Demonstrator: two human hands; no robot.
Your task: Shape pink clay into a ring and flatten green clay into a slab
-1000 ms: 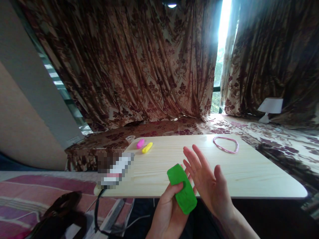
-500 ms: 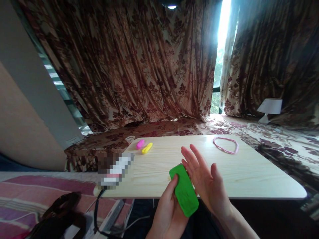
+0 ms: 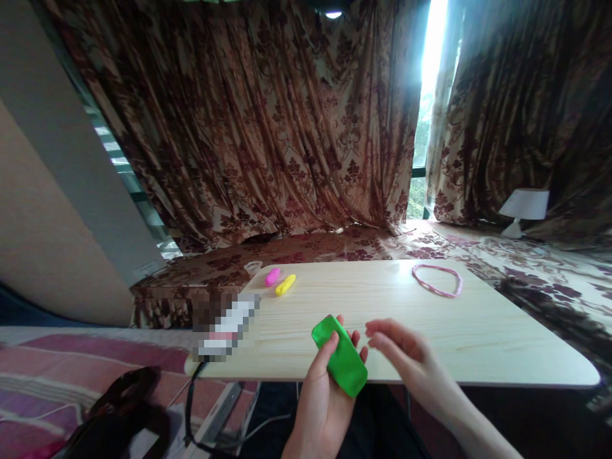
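Observation:
My left hand (image 3: 321, 398) is closed around a flat green slab of what looks like modelling clay (image 3: 340, 357). The thumb presses on its upper face and the fingertips show past its right edge. The slab is tilted, its rounded far end pointing up and left, above the table's near edge. Just to the right, apart from the slab, my right hand (image 3: 406, 354) is loosely bent with nothing visible in it. A pink lump (image 3: 272, 276) and a folded yellow piece (image 3: 285, 285) lie at the table's far left.
On the pale wooden table (image 3: 507, 344), a pink twisted loop (image 3: 437, 281) lies at the far right. A pixelated device (image 3: 229, 325) with a black cable sits at the left edge. Behind are patterned curtains (image 3: 296, 127) and a white lamp (image 3: 524, 205).
My right hand has drawn away from the green slab, its spread fingers now bent. My left hand has shifted slightly left with the slab, and its fingertips now show beyond it.

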